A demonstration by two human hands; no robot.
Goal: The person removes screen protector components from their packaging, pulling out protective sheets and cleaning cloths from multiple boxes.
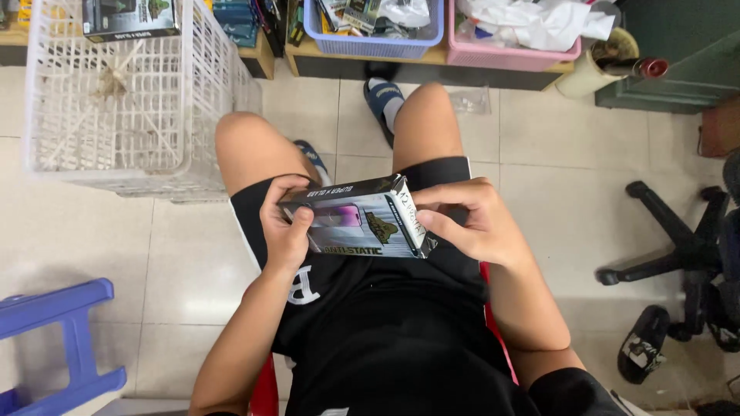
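Overhead, a flat grey retail box (358, 223) is held above the lap, clasped at its left end by the left hand (284, 229) and pinched at its right end flap by the right hand (470, 223); it is judged light, stiff and glossy, best gripped by the edges.

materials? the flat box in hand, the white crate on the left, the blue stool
Flat box, held by the left hand and right hand: looks like printed cardboard with a glossy finish, going by its sharp folded edges and sheen. White crate: likely moulded plastic, a thin lattice of uniform matte bars. Blue stool: probably plastic, with rounded one-piece edges and even colour.
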